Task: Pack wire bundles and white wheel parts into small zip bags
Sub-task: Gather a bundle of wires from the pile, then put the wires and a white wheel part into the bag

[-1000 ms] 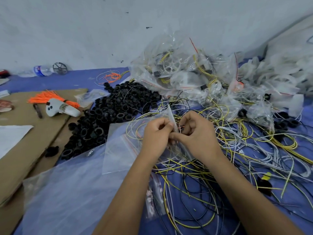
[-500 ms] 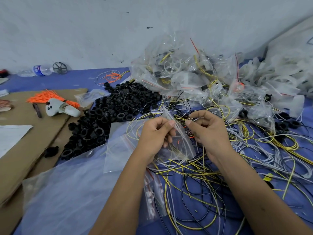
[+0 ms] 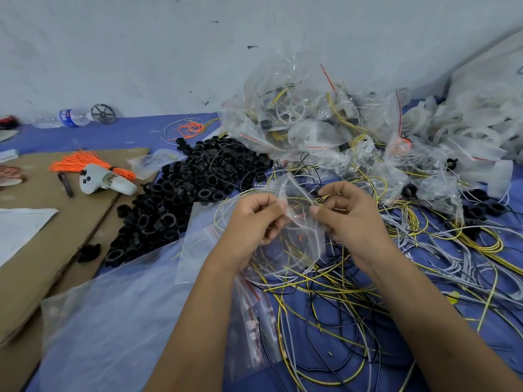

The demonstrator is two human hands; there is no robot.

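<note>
Head view: at the centre of the frame your left hand (image 3: 256, 219) and right hand (image 3: 349, 215) each pinch one lip of a small zip bag (image 3: 297, 222), holding its mouth apart above the tangle of wires (image 3: 353, 281) on the blue bench (image 3: 135, 134). The bag is thin, limp and slick film, so I judge it best held by the stiffer zip strip at the rim. The wires look light and springy; gather them as a coil and grip mid-bundle. Filled bags (image 3: 311, 128) are heaped at upper centre, white wheel parts (image 3: 475, 120) at upper right. The bottle (image 3: 72, 117) at upper left carries a blue label, too small to read
</note>
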